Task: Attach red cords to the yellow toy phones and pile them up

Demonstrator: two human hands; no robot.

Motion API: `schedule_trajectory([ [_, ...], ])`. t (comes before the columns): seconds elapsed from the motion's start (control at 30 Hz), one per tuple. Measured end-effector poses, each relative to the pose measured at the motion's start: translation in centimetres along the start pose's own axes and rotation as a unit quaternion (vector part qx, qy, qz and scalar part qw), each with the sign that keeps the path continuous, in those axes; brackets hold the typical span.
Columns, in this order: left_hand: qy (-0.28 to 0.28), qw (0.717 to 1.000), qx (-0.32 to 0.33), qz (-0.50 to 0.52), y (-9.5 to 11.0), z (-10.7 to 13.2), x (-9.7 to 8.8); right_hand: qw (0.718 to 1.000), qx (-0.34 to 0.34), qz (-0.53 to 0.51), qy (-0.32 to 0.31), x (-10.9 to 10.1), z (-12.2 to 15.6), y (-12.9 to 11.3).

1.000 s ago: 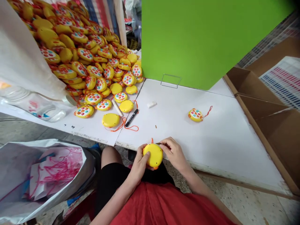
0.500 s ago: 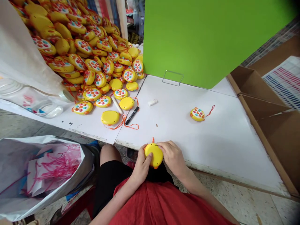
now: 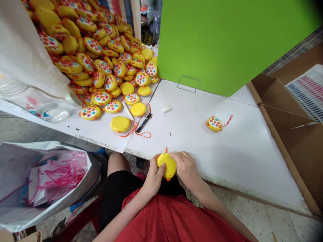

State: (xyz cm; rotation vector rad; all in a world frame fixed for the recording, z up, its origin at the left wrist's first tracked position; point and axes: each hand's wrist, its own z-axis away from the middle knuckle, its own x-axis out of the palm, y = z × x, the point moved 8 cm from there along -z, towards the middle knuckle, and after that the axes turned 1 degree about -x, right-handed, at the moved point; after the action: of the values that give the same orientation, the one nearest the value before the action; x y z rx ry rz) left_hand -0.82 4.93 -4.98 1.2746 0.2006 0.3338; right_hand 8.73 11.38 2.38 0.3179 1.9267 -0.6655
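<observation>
Above my lap, at the front edge of the table, my left hand [image 3: 153,174] grips a round yellow plastic toy [image 3: 169,167], back side up, thumb pressed on it. An orange cord sticks out from its far end. My right hand [image 3: 187,168] is closed, its fingertips at the toy's upper right edge; whatever they pinch is hidden. On the table ahead lie a yellow toy lying back side up [image 3: 120,124], a black marker [image 3: 144,123] and a small white block [image 3: 166,109]. Farther right, another toy [image 3: 214,124] shows its coloured buttons, its cord stretched out.
A big heap of the same toys [image 3: 101,67] fills the back left. Behind the table stands a green panel [image 3: 214,43] with a wire stand [image 3: 188,83] at its foot. Cardboard boxes [image 3: 290,151] line the right; a white bag [image 3: 93,168] with pink scraps stands at left.
The view has shifted slightly. Both hands stay at the toy, and the right fingertips have moved slightly against its upper edge.
</observation>
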Motion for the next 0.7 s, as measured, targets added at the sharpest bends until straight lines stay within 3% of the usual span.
schedule_trajectory([
  [0.7, 0.002, 1.000, 0.004, -0.015, -0.14, -0.04, -0.10, 0.999, -0.017, -0.041, 0.019, -0.03, -0.03, 0.46],
])
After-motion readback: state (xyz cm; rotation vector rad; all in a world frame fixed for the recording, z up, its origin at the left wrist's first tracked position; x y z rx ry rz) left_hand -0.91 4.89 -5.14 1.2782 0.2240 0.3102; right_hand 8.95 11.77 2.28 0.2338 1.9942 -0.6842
